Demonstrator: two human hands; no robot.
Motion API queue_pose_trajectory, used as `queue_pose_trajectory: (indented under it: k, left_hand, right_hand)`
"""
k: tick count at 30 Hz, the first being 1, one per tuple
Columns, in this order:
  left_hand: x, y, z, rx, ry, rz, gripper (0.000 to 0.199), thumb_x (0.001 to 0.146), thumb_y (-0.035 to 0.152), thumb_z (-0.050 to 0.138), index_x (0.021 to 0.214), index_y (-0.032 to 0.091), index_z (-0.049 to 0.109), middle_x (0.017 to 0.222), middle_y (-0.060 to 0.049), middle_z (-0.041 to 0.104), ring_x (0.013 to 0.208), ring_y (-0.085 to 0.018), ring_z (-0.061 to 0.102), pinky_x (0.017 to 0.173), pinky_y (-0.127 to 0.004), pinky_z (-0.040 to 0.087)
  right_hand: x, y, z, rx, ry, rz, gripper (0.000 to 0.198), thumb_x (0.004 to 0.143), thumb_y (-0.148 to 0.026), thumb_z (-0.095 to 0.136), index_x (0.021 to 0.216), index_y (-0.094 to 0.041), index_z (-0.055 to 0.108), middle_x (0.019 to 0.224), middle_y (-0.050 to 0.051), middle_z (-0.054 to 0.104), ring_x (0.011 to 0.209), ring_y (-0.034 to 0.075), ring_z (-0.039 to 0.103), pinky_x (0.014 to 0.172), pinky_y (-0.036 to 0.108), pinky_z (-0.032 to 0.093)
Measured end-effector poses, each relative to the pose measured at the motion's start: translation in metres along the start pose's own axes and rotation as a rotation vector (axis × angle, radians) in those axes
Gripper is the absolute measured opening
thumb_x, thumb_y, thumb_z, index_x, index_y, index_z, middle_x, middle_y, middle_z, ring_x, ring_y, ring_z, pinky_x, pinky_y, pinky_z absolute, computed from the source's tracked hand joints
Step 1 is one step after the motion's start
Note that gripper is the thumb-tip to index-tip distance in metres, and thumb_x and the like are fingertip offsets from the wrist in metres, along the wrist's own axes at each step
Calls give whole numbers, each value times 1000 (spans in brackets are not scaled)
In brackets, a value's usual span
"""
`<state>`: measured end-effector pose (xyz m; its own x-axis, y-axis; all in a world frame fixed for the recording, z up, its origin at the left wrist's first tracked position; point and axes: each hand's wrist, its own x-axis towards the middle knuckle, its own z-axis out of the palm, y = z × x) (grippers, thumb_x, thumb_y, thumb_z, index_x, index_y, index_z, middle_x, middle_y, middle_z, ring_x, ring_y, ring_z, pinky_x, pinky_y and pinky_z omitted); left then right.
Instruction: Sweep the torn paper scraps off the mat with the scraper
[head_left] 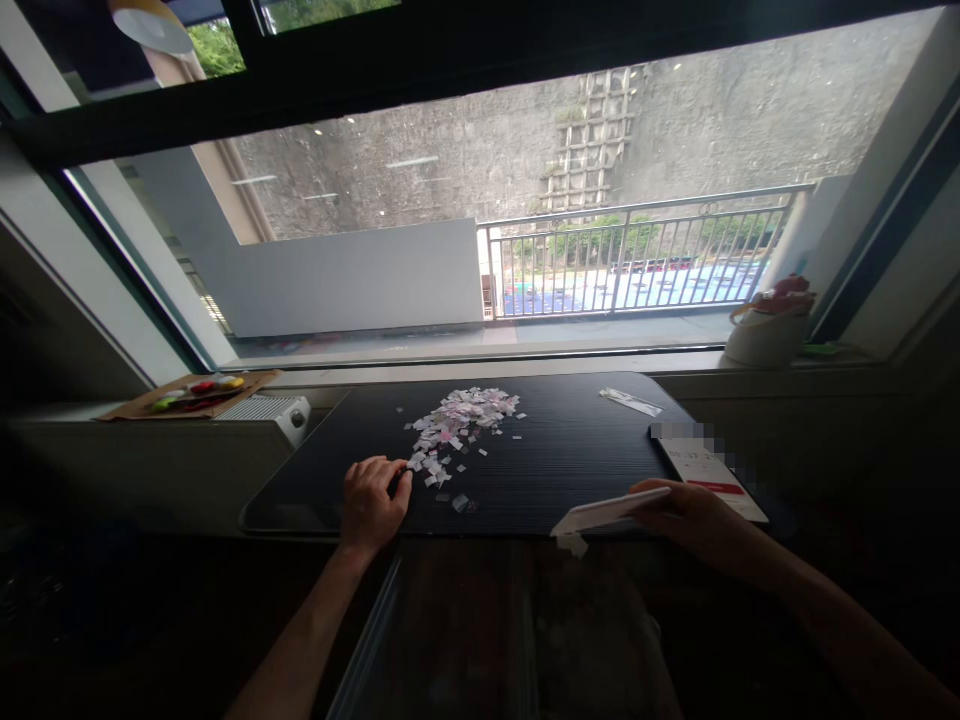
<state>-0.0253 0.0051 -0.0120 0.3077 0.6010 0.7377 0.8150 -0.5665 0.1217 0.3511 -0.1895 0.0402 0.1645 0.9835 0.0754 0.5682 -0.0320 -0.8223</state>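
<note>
The person's left hand point(373, 505) and right hand point(679, 515) are bare, with slender fingers. The left forearm point(311, 620) and the right forearm point(832, 610) are also bare, smooth in outline, and become narrower toward the wrists. Deep shadow makes fine details of the skin difficult to see.

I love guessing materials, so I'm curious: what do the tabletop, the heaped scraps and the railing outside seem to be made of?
Tabletop: probably wood or wood-look laminate, black with a slight sheen; fine grain lines show.
Scraps: likely paper, mostly white, thin and flat; some could be plastic film.
Railing: probably metal, judging by its greyish sheen and slender, straight bars.
</note>
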Motion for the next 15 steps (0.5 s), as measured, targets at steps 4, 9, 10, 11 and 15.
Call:
queue_pose_trajectory:
  k: [4,9,10,11,15]
  left_hand:
    - [0,-1,0,-3,-2,10,23,88,33,48,89,21,68,90,-6,72,98,-27,62,92,-44,40]
    - [0,2,0,-18,-15,-26,22,87,32,50,90,21,68,91,-7,71,100,-28,61,94,-47,39]
    - [0,3,-1,-22,-20,-38,21,87,31,50,90,21,68,91,-7,71,101,-28,61,95,-47,39]
    - [0,5,-1,-24,-28,-49,20,87,30,50,91,21,68,92,-7,71,101,-28,61,96,-47,39]
    - [0,10,-2,-37,-47,-75,17,86,27,52,91,20,67,93,-7,71,103,-27,60,97,-47,39]
  right_hand:
    - [2,4,-3,71,25,24,41,66,-59,70,82,-21,72,80,5,76,81,26,69,74,34,54]
    - [-4,0,0,88,-1,5,42,66,-61,70,81,-21,73,79,5,76,81,28,70,72,34,55]
    - [-4,-2,5,92,24,-24,41,68,-60,70,79,-21,73,78,6,76,80,28,70,72,34,55]
    - [-1,-5,11,103,59,-60,39,69,-59,69,79,-21,73,78,6,76,80,28,70,72,34,55]
    - [26,-13,52,122,114,-202,29,75,-48,67,82,-20,71,82,7,76,79,26,70,72,34,55]
